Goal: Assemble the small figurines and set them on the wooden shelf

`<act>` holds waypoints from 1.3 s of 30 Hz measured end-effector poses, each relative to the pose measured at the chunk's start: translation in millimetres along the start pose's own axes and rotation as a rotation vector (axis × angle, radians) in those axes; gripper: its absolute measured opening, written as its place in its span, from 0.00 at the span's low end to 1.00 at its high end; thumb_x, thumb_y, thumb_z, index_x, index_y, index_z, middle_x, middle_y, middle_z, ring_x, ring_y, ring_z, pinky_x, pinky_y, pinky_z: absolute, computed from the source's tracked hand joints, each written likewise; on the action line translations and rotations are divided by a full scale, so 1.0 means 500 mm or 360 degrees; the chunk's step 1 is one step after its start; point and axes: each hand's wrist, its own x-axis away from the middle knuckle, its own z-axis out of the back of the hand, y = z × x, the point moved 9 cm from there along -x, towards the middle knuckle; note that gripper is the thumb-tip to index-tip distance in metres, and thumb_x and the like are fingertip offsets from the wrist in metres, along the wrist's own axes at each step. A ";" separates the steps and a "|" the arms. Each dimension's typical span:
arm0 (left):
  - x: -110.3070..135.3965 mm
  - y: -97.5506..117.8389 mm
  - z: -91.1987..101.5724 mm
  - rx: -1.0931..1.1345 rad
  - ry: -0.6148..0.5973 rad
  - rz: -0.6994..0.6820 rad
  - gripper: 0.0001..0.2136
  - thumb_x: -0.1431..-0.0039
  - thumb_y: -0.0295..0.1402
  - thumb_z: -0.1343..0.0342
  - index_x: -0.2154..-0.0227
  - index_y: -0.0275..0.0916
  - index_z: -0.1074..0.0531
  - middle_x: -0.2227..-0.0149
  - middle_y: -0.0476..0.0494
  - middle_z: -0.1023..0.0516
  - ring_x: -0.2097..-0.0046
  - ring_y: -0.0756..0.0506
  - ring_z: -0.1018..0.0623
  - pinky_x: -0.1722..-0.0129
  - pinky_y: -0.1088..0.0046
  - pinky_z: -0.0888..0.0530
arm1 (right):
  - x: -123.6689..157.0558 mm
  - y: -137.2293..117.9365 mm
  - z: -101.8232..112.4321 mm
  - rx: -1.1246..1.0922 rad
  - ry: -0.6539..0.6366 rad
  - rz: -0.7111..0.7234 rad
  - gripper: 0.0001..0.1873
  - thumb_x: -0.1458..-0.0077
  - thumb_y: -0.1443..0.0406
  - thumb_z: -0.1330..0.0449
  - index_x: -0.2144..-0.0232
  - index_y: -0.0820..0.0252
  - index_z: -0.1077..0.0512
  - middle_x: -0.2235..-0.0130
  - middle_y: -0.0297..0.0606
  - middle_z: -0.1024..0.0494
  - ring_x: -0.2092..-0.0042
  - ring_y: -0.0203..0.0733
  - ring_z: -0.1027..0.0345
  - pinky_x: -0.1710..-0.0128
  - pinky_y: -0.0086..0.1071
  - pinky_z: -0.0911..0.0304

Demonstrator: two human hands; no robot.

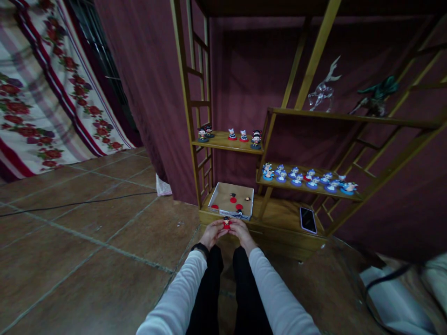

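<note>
A small figurine (226, 223) with dark hair and a red body is gripped between my two hands, just in front of the shelf. My left hand (213, 232) closes on it from the left, below a black wristband. From the right, the fingers of my right hand (240, 229) hold it too. Right behind the hands stands a shallow open cardboard box (230, 187), with a few red discs (239, 207) and small dark-haired figure parts (247, 198) lying in it.
A wooden display shelf (303, 238) holds several blue-based figurines (296, 179) and, higher on the left, several dark-haired and white ones (243, 135). A phone (308, 220) lies on the bottom board. A clear deer ornament (323, 95) and a green statue (379, 97) stand above. A cable (80, 203) crosses the floor.
</note>
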 end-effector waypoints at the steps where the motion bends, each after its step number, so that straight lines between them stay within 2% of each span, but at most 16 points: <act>1: 0.000 0.000 0.000 0.0003 0.0003 -0.0004 0.09 0.50 0.19 0.40 0.64 0.30 0.29 0.73 0.41 0.22 0.73 0.50 0.21 0.68 0.75 0.23 | 0.000 -0.001 0.000 0.0001 -0.0007 -0.0001 0.18 0.69 0.62 0.33 0.69 0.58 0.27 0.71 0.32 0.22 0.68 0.39 0.27 0.61 0.37 0.33; 9: -0.001 0.000 -0.012 -0.0032 -0.0079 -0.0040 0.11 0.54 0.17 0.37 0.67 0.30 0.28 0.73 0.42 0.22 0.71 0.50 0.21 0.66 0.77 0.23 | -0.004 0.001 0.001 0.0030 -0.0071 -0.0002 0.19 0.69 0.62 0.32 0.69 0.58 0.27 0.68 0.33 0.22 0.67 0.38 0.28 0.61 0.35 0.34; 16: -0.001 0.006 -0.018 -0.0078 -0.0103 -0.0129 0.14 0.62 0.18 0.32 0.70 0.32 0.28 0.76 0.47 0.24 0.74 0.52 0.23 0.72 0.81 0.27 | -0.005 0.007 -0.004 0.0048 -0.0085 -0.0019 0.17 0.70 0.61 0.32 0.72 0.59 0.28 0.71 0.32 0.23 0.69 0.38 0.29 0.63 0.34 0.34; 21: -0.011 0.001 -0.017 -0.0188 -0.0113 -0.0207 0.14 0.67 0.23 0.29 0.76 0.33 0.29 0.80 0.51 0.27 0.78 0.54 0.27 0.77 0.82 0.32 | -0.007 0.013 -0.004 0.0084 -0.0079 -0.0020 0.15 0.68 0.61 0.33 0.73 0.59 0.27 0.71 0.33 0.23 0.69 0.39 0.28 0.64 0.34 0.34; 25: -0.023 -0.004 -0.011 -0.0268 -0.0122 -0.0219 0.16 0.71 0.29 0.29 0.78 0.32 0.29 0.80 0.49 0.27 0.79 0.54 0.29 0.78 0.80 0.35 | -0.008 0.015 -0.009 0.0111 -0.0120 0.0006 0.15 0.66 0.58 0.34 0.73 0.58 0.28 0.71 0.35 0.23 0.69 0.41 0.27 0.66 0.35 0.34; 27: -0.029 -0.004 -0.005 -0.0292 -0.0096 -0.0238 0.16 0.72 0.30 0.29 0.78 0.32 0.28 0.80 0.49 0.27 0.80 0.54 0.30 0.79 0.80 0.36 | -0.008 0.016 -0.005 0.0158 -0.0076 0.0052 0.16 0.67 0.57 0.34 0.73 0.58 0.27 0.71 0.36 0.22 0.67 0.44 0.27 0.66 0.36 0.33; 30: -0.033 -0.002 0.008 -0.0307 -0.0009 -0.0262 0.16 0.72 0.30 0.29 0.77 0.33 0.28 0.80 0.50 0.27 0.80 0.55 0.30 0.78 0.80 0.37 | 0.004 -0.001 0.014 0.0248 0.0113 0.0256 0.16 0.70 0.57 0.32 0.75 0.57 0.27 0.70 0.39 0.22 0.64 0.48 0.27 0.66 0.38 0.33; 32: -0.033 -0.002 0.013 -0.0306 0.0025 -0.0269 0.16 0.72 0.30 0.29 0.77 0.34 0.29 0.80 0.51 0.27 0.79 0.54 0.30 0.78 0.80 0.36 | 0.027 -0.035 0.021 0.0255 0.0209 0.0381 0.17 0.69 0.55 0.33 0.74 0.57 0.26 0.67 0.42 0.21 0.62 0.51 0.27 0.67 0.40 0.32; 34: -0.032 -0.001 0.013 -0.0306 0.0017 -0.0266 0.15 0.71 0.30 0.30 0.77 0.34 0.29 0.79 0.50 0.26 0.79 0.54 0.29 0.78 0.80 0.36 | 0.067 -0.105 0.021 0.0254 0.0251 0.0479 0.18 0.65 0.54 0.34 0.71 0.57 0.25 0.64 0.43 0.20 0.61 0.51 0.27 0.66 0.41 0.31; 37: -0.027 -0.001 0.013 -0.0299 0.0032 -0.0230 0.15 0.70 0.29 0.30 0.77 0.34 0.29 0.77 0.48 0.25 0.79 0.54 0.29 0.79 0.80 0.37 | 0.165 -0.296 0.017 0.0347 0.0261 0.0751 0.18 0.59 0.52 0.36 0.67 0.58 0.24 0.63 0.43 0.20 0.61 0.49 0.27 0.62 0.41 0.30; 39: -0.022 0.001 0.011 -0.0298 0.0038 -0.0204 0.15 0.70 0.29 0.30 0.77 0.34 0.29 0.77 0.48 0.24 0.79 0.55 0.30 0.79 0.81 0.37 | 0.248 -0.448 0.027 0.0466 0.0371 0.1078 0.18 0.51 0.54 0.39 0.61 0.58 0.25 0.60 0.43 0.21 0.60 0.45 0.27 0.58 0.41 0.31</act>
